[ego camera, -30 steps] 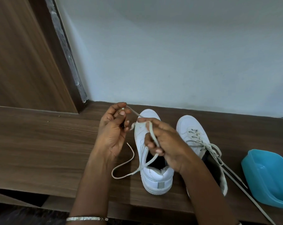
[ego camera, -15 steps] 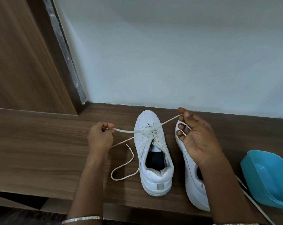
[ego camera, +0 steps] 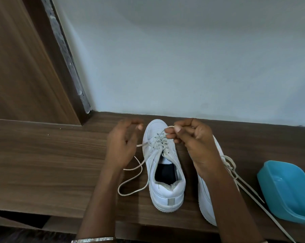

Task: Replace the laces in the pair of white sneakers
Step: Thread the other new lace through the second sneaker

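Two white sneakers stand toe-away on the wooden shelf (ego camera: 43, 163). The left sneaker (ego camera: 166, 188) is in the middle, with a grey-white lace (ego camera: 158, 140) crossed through its front eyelets. My right hand (ego camera: 195, 144) pinches a strand of that lace above the toe. My left hand (ego camera: 122, 146) is blurred just left of the toe. A short strand runs from the eyelets to its edge and disappears behind it. Another strand loops loose on the wood (ego camera: 130, 188). My right arm covers most of the right sneaker (ego camera: 205, 199).
A blue plastic tub (ego camera: 288, 190) sits at the right edge of the shelf. The right sneaker's loose lace (ego camera: 250, 192) trails toward it across the wood. A pale wall rises right behind the toes, and a wooden door frame (ego camera: 66, 55) stands at the left.
Both hands have come in from a wide pull to the toe of the left sneaker. The lace, stretched taut before, is now slack and drawn down onto the eyelets.
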`<control>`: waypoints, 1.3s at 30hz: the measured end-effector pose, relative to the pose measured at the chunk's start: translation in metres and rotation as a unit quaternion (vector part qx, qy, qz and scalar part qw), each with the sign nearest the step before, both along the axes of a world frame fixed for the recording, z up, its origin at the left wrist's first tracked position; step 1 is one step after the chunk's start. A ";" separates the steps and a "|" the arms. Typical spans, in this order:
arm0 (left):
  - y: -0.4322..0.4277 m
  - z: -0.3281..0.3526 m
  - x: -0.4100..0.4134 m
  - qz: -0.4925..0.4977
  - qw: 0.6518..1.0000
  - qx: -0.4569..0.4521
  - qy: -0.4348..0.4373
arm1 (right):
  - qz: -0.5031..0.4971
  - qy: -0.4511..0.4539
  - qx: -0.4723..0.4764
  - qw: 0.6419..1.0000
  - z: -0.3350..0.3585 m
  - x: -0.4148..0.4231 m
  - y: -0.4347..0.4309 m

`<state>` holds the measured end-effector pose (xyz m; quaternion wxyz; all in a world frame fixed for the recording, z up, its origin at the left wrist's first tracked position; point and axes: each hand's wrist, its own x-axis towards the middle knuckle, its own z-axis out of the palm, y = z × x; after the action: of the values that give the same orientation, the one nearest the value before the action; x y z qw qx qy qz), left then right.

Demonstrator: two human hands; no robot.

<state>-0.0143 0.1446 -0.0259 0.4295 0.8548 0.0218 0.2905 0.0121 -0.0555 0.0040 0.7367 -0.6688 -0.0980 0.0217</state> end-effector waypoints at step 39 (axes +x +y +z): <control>-0.030 0.007 0.001 -0.166 0.976 0.008 0.143 | 0.032 0.090 -0.321 0.942 0.004 -0.004 -0.019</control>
<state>-0.0137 0.1143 -0.0184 0.4577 0.8824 -0.0613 0.0904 0.0076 -0.0749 0.0080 0.4880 -0.8613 -0.0407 0.1353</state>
